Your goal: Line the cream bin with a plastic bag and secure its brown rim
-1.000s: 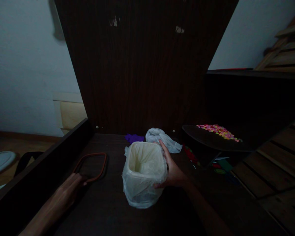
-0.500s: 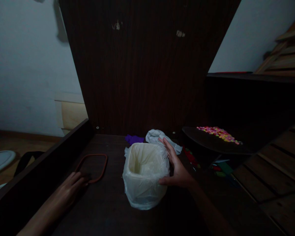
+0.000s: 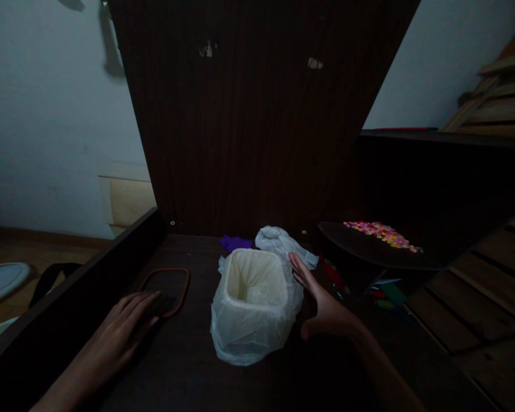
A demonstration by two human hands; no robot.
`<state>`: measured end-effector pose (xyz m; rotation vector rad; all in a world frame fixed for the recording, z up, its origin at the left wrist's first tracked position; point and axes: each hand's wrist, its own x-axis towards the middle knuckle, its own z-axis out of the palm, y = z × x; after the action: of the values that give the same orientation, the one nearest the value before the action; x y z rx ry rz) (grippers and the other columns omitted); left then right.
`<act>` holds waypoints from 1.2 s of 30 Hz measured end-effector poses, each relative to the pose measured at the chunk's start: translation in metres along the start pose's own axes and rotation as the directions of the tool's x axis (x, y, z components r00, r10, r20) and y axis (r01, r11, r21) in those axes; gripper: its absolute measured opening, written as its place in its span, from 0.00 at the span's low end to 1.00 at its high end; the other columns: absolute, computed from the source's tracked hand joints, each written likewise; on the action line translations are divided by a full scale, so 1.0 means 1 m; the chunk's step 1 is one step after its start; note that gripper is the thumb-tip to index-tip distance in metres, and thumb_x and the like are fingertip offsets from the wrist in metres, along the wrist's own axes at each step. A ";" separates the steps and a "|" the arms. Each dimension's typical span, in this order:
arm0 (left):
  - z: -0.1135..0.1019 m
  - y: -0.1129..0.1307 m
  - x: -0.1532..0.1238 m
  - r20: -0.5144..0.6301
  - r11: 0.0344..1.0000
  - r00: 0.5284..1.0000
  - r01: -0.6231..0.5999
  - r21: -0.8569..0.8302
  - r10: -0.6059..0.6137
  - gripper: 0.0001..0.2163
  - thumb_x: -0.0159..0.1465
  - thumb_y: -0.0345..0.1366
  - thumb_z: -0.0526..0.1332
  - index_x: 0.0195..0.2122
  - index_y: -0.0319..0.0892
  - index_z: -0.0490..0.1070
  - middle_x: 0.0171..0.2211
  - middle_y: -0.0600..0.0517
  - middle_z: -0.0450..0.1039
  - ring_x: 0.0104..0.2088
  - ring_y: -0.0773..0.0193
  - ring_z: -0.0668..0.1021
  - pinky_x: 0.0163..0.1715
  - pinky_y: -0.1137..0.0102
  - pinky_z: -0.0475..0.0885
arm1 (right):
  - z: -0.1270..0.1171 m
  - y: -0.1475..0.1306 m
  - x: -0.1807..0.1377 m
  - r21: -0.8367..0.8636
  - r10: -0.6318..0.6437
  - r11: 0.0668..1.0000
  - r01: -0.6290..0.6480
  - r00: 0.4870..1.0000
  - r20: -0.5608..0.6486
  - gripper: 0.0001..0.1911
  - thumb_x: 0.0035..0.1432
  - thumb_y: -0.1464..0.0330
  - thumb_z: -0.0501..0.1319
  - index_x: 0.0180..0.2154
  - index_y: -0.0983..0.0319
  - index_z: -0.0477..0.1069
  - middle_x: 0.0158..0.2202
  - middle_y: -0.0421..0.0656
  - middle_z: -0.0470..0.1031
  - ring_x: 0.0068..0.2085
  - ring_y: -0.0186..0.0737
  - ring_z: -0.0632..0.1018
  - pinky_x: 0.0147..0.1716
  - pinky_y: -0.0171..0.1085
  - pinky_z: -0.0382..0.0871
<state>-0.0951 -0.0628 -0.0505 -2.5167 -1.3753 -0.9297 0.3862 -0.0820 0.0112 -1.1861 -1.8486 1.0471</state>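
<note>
A small cream bin (image 3: pixel 252 286) lined with a thin white plastic bag (image 3: pixel 240 335) stands upright on the dark wooden surface (image 3: pixel 184 360). My right hand (image 3: pixel 321 300) is open just to the right of the bin, fingers stretched out, a little apart from the bag. My left hand (image 3: pixel 126 323) lies flat and open on the surface, its fingertips resting at the near edge of a reddish-brown rectangular ring (image 3: pixel 167 286).
A crumpled white bag (image 3: pixel 283 243) and a purple item (image 3: pixel 234 242) lie behind the bin. A dark tray (image 3: pixel 369 249) with several small colourful pieces (image 3: pixel 381 232) sits at the right, coloured bits below it. A tall dark panel (image 3: pixel 249 114) rises behind; a raised board (image 3: pixel 72 286) bounds the left.
My right hand has let go of the bin and moved off to its right, fingers opened. My left hand has spread flatter and moved slightly right on the surface.
</note>
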 end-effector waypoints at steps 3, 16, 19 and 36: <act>-0.001 0.017 0.008 -0.038 0.998 0.998 0.048 -0.045 -0.049 0.23 0.73 0.48 0.53 0.65 0.47 0.62 0.55 0.44 0.75 0.55 0.50 0.78 0.52 0.57 0.77 | 0.001 0.010 -0.011 -0.168 0.198 0.969 -0.183 0.977 0.080 0.83 0.33 0.47 0.79 0.74 0.62 0.26 0.76 0.57 0.29 0.75 0.60 0.40 0.72 0.58 0.37; 0.042 0.107 0.042 0.145 0.972 0.984 -0.067 -0.226 0.101 0.16 0.69 0.37 0.59 0.57 0.44 0.71 0.51 0.43 0.78 0.53 0.48 0.78 0.52 0.54 0.78 | 0.030 0.047 -0.007 -0.427 0.076 0.899 -0.094 0.995 -0.059 0.30 0.63 0.64 0.55 0.65 0.64 0.68 0.69 0.53 0.63 0.72 0.56 0.59 0.69 0.59 0.53; 0.030 0.114 0.054 0.168 0.940 0.980 -0.044 -0.338 0.106 0.12 0.72 0.35 0.54 0.49 0.45 0.77 0.43 0.46 0.79 0.45 0.54 0.81 0.49 0.58 0.78 | 0.027 0.034 -0.007 -0.380 -0.032 0.924 -0.045 0.981 -0.192 0.24 0.64 0.64 0.53 0.57 0.60 0.76 0.61 0.52 0.74 0.62 0.54 0.72 0.65 0.58 0.61; 0.010 0.142 0.049 0.250 0.613 0.942 0.336 -0.715 -0.225 0.35 0.66 0.48 0.65 0.71 0.51 0.53 0.58 0.43 0.75 0.55 0.49 0.79 0.50 0.59 0.80 | 0.018 -0.074 0.000 0.217 -0.117 0.938 0.271 0.836 -0.536 0.21 0.64 0.59 0.63 0.57 0.55 0.75 0.63 0.47 0.73 0.64 0.51 0.72 0.65 0.49 0.64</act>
<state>0.0418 -0.1052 -0.0055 -3.0141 -1.7371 -1.7381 0.3430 -0.1056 0.0690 -0.9591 -1.3098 0.7497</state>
